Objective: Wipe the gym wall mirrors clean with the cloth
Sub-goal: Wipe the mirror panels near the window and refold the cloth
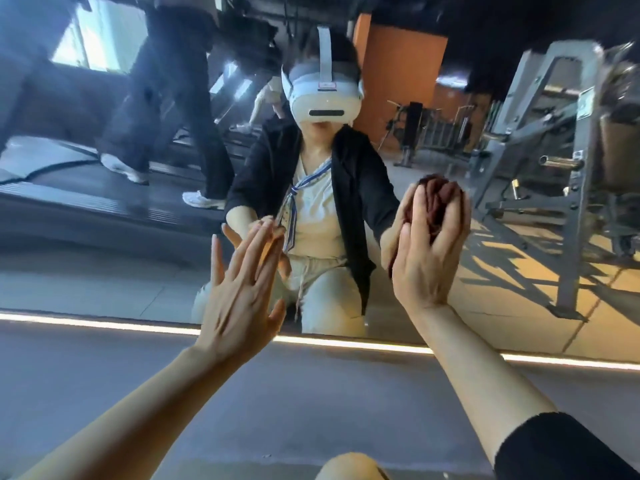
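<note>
A person kneels close to a gym wall mirror [104, 271], arms stretched toward the glass. The right hand [427, 251] is curled around a bunched dark-red cloth [438, 202] and holds it against the mirror, low on the pane. The left hand [239, 289] is spread flat, fingers straight, fingertips at the glass and holding nothing.

The likeliest trouble is that bare left palm: pressed to the mirror, it could leave fresh prints on the surface being cleaned (skin oil shows readily on glass). The cloth, wadded into a tight ball, may touch only a narrow patch and leave streaks or missed strips. The lit strip [104, 322] along the mirror's base marks an edge that is easy to skip.
</note>
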`<state>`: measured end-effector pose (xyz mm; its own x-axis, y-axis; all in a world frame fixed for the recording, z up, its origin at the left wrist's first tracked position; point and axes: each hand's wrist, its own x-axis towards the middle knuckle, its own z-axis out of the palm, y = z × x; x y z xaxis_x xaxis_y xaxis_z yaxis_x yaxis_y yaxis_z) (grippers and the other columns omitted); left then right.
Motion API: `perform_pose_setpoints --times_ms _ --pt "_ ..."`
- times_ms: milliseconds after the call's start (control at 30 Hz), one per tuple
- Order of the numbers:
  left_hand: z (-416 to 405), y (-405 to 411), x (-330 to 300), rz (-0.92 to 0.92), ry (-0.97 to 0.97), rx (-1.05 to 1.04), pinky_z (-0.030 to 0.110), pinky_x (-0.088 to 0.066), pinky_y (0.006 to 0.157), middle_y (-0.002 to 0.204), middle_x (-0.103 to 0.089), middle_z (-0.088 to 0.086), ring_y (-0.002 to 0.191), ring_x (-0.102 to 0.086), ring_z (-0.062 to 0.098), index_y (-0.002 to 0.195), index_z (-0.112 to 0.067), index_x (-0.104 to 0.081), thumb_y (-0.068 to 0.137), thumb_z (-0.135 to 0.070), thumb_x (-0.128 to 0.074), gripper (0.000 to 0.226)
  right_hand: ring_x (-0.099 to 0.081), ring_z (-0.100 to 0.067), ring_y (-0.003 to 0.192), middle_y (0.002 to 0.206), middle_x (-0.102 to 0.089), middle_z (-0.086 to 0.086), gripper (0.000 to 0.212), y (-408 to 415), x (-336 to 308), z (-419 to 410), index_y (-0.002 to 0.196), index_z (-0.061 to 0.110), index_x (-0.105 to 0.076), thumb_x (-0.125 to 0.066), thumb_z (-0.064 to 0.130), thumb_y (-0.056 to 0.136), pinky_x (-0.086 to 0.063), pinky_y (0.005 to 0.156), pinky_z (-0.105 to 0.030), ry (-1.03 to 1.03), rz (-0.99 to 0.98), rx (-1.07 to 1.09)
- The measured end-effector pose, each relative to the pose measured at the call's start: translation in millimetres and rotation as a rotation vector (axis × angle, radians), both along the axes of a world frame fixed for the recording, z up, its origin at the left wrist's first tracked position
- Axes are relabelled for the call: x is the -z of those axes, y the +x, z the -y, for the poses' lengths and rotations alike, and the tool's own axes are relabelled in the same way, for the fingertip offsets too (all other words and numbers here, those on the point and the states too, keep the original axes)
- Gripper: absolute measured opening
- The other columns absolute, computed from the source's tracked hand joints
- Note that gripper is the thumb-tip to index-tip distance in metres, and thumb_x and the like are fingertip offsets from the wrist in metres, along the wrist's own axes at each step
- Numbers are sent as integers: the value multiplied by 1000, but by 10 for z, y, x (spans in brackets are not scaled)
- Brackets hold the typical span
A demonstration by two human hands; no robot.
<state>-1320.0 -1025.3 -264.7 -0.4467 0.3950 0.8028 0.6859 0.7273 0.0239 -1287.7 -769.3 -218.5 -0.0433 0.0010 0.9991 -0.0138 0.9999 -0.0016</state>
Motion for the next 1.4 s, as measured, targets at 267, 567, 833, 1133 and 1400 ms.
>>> perform_pose_setpoints --times_ms 267,567,833,1133,1400 --pt "657 -338 -848 -140 171 -116 69 -10 117 157 -36 12 147 -27 27 152 -12 -31 82 -37 -50 77 -35 -46 142 146 -46 -30 45 -617 -905 1450 143 5 -53 -55 4 99 -32 116 -56 234 1 -96" --pt "1188 -592 -1229 -181 177 -137 70 -10 116 156 -40 8 147 -31 25 150 -17 -44 82 -39 -56 73 -32 -43 144 151 -39 -28 43 -553 -2087 1106 146 12 -53 -40 14 104 -21 121 -38 34 -158 -27" --pt "1464 -748 -1111 -166 357 -177 68 -25 110 154 -43 7 141 -39 26 148 -12 -44 77 -47 -63 81 -39 -42 142 147 -47 -26 41 -1012 -1555 2186 140 9 -59 -56 5 99 -38 113 -54 621 -3 -113" --pt "1883 -834 -1073 -131 376 -210 71 -20 112 153 -44 8 138 -37 26 145 -11 -46 79 -56 -46 80 -41 -45 135 145 -45 -31 44 -938 -2377 2062 147 9 -50 -43 11 104 -37 112 -54 302 -108 -106" --pt "2050 -877 -1035 -67 420 -278 68 -17 115 155 -41 6 136 -41 26 148 -11 -44 75 -56 -69 89 -40 -47 138 145 -47 -31 48 -1464 -1988 3353 139 4 -57 -44 7 93 -27 119 -54 631 18 -173"
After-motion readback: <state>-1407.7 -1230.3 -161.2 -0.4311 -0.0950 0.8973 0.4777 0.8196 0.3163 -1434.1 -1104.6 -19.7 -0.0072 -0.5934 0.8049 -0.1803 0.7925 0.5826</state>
